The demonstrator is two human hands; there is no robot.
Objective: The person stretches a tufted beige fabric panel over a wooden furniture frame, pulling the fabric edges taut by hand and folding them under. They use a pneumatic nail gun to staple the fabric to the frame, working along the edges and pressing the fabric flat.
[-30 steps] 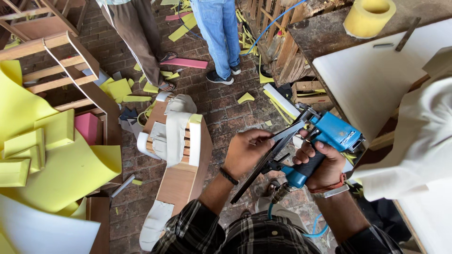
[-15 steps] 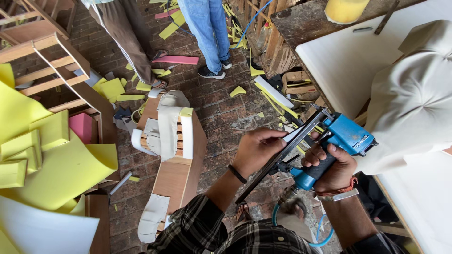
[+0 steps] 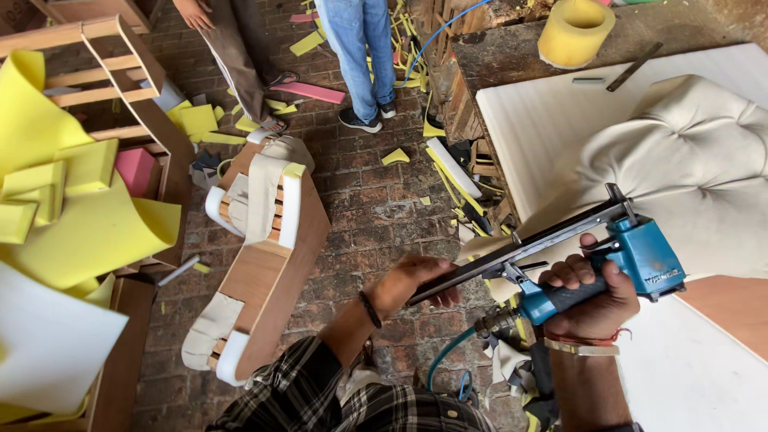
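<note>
While the right hand (image 3: 596, 300) grips the blue stapler (image 3: 632, 256) by its handle, steadying it, the left hand (image 3: 412, 284) pinches the magazine (image 3: 520, 244) end, fingers closed.

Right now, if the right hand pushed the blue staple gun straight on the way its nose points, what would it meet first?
The right hand grips the blue staple gun, whose nose aims up and right. First in that line looks to be the cream tufted cushion on the white board, though depth is unclear. The left hand holds the magazine end.
</note>
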